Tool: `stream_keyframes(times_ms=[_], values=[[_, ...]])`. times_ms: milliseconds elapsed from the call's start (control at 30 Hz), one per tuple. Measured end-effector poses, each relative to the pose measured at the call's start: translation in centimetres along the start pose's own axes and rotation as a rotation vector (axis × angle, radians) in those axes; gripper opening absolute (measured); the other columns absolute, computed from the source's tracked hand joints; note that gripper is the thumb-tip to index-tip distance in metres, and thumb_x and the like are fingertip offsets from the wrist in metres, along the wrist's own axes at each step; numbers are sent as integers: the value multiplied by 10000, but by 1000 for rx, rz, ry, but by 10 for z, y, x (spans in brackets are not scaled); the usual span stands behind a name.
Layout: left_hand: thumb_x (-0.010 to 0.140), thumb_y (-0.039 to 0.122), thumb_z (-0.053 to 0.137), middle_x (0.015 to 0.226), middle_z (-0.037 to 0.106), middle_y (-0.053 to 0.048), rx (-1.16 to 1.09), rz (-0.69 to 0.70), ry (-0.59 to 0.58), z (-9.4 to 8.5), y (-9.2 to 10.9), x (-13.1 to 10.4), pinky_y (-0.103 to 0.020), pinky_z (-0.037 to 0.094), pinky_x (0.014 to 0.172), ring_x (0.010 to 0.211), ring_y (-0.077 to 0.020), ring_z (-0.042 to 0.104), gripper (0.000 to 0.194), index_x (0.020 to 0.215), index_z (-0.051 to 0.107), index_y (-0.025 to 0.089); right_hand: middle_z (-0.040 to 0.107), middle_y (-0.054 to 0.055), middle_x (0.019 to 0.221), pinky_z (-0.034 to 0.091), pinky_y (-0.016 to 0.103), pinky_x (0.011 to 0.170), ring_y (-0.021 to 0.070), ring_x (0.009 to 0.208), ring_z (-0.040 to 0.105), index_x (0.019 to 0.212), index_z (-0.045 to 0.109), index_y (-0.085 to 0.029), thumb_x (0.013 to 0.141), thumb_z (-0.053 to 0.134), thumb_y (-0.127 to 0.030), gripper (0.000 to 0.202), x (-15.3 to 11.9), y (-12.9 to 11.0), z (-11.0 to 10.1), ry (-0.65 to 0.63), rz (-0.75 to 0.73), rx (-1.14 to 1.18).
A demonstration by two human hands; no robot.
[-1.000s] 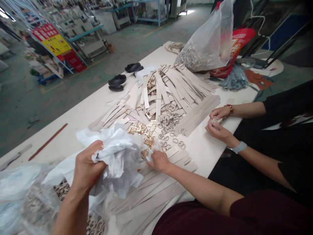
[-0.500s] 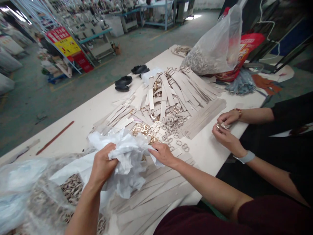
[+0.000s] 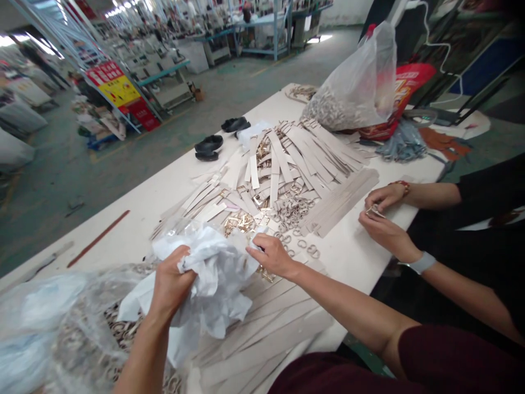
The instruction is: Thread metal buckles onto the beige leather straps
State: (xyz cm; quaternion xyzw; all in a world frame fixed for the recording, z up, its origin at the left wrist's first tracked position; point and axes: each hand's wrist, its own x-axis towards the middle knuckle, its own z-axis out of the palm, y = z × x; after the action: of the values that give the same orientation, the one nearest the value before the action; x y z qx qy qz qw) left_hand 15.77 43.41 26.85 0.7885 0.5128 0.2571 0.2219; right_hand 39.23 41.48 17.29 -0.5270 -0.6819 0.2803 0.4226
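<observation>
"White wrap (image 3: pixel 219 273), crumpled: where do we have it, pls?"

"Above table (image 3: pixel 143 224), betw. our hands: left hand (image 3: pixel 173 282) closed on it, right hand (image 3: pixel 273 255) pinching its edge, near gold buckles (image 3: pixel 240 224)."

"Step now?"

"Prob. opening wrap out; next move calls for light, steady pull, we think, w/o disturbing buckles."

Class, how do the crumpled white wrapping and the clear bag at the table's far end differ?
The white wrapping is gripped in the left hand; no hand touches the clear bag, which rests on the table. The white wrapping looks mostly opaque, while the clear bag shows small pale pieces inside. The white wrapping is nearer the camera than the clear bag. Both look thin and creased.
</observation>
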Motion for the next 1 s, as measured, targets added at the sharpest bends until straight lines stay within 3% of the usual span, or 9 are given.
stream_keyframes(times_ms=[167,367,567,633,733,833,933,1000], values=[[692,103,455,590,420,35,48,34,7,5,11,0,-215,322,534,549,-104,422,203,530,367,188,361,-38,622,269,233,603,107,612,383,577,358,-187,823,525,-249,304,0,10,11,-68,22,-49],[671,101,462,567,398,41,73,38,61,2,6,-4,-214,314,522,535,-105,403,194,521,375,187,356,-41,601,257,231,583,106,586,365,563,356,-189,802,521,-232,294,2,13,11,6,31,-38],[687,115,507,611,400,35,-17,18,220,-18,4,-6,-224,355,575,586,-110,415,224,535,359,189,339,-44,601,262,233,582,100,587,357,567,323,-191,818,509,-237,316,13,-5,-4,55,-30,46],[701,134,513,606,395,36,19,6,225,-27,3,-6,-225,359,574,582,-110,417,246,528,347,190,326,-47,595,259,235,578,99,581,346,562,307,-192,814,517,-239,331,16,-12,-8,50,-52,58],[722,127,483,647,437,26,97,7,157,-36,0,-8,-216,365,572,596,-109,445,183,556,425,179,311,-51,592,260,235,581,97,578,337,570,289,-195,828,516,-252,349,21,-25,-15,76,-81,103],[712,122,475,852,541,-33,163,49,-10,-36,3,-9,-233,429,703,804,-150,534,116,655,566,167,311,-50,598,265,232,581,94,580,337,579,292,-194,848,510,-269,354,29,-42,-23,51,-161,152],[691,135,516,1141,525,-88,176,122,-165,-27,12,-7,-312,424,902,1081,-220,497,133,715,641,173,333,-43,617,288,227,589,97,594,354,594,321,-194,866,494,-284,335,42,-62,-25,-30,-301,180],[704,175,555,1245,492,-102,86,173,-193,-16,18,-5,-374,366,1005,1179,-257,442,106,717,660,174,376,-29,644,320,228,615,107,629,382,617,360,-192,880,477,-292,305,51,-75,-20,-112,-439,166]])
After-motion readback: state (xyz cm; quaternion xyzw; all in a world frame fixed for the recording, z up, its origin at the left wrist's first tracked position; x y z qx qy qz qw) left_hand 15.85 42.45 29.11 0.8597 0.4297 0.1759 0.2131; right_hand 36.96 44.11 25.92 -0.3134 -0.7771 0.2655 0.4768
